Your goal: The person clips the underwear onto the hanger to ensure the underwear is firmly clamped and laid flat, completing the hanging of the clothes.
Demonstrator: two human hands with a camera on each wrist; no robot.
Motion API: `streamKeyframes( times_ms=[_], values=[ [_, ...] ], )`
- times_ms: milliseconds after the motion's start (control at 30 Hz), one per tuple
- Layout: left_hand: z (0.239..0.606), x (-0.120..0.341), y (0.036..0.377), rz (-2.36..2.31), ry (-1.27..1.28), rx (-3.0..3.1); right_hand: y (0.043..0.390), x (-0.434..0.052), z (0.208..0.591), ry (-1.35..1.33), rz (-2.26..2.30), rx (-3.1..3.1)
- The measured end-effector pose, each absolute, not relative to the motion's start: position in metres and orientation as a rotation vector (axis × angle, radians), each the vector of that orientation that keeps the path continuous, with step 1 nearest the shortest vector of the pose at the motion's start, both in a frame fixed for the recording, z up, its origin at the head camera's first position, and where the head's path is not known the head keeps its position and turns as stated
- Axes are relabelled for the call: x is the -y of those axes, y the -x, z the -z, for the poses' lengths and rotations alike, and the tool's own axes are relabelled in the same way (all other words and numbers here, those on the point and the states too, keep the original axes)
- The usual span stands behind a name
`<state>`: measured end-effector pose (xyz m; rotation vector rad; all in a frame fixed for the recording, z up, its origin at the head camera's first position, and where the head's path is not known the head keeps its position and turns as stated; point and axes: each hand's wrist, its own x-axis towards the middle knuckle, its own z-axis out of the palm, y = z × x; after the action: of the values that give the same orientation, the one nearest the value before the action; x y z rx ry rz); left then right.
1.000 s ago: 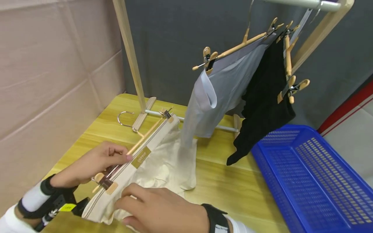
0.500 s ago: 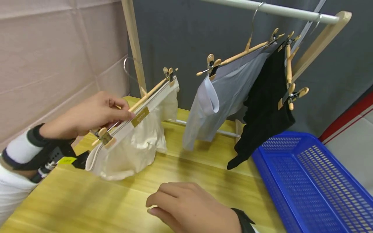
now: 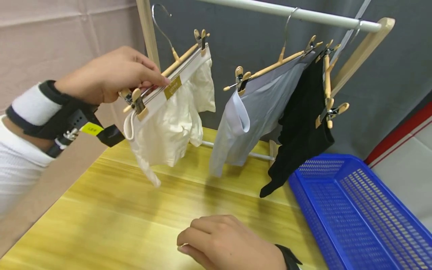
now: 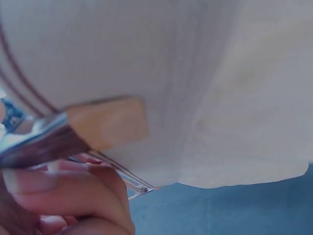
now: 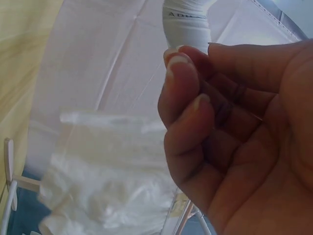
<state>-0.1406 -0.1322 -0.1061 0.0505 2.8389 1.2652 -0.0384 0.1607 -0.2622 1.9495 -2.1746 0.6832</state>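
My left hand (image 3: 125, 73) grips the wooden bar of a clip hanger (image 3: 183, 58), with the thumb near a tan label (image 3: 173, 88). From its two clips hang cream shorts (image 3: 168, 131), lifted above the table. The hanger's metal hook (image 3: 158, 26) points up beside the rack's left post, apart from the white rail (image 3: 303, 15). Close up in the left wrist view, a clip pad (image 4: 107, 122) presses on the striped waistband. My right hand (image 3: 226, 242) hovers low over the table, fingers loosely curled and holding nothing.
Grey shorts (image 3: 260, 101) and a black garment (image 3: 300, 123) hang from clip hangers on the rail. A blue plastic basket (image 3: 357, 210) stands at the right. The yellow wood-grain table (image 3: 128, 210) lies below, and a pale cloth wall (image 3: 67, 48) at the left.
My left hand has raised the hanger and cream shorts from the table up toward the rail. My right hand has moved away from the shorts, to the right.
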Motion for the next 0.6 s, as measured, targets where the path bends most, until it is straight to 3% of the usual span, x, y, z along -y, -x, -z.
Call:
streamKeyframes(
  times_ms=[600],
  values=[
    [0.073,0.112,0.198,-1.205,0.008,-2.853,0.034,-0.188,0.249,-1.818,-0.636,2.253]
  ],
)
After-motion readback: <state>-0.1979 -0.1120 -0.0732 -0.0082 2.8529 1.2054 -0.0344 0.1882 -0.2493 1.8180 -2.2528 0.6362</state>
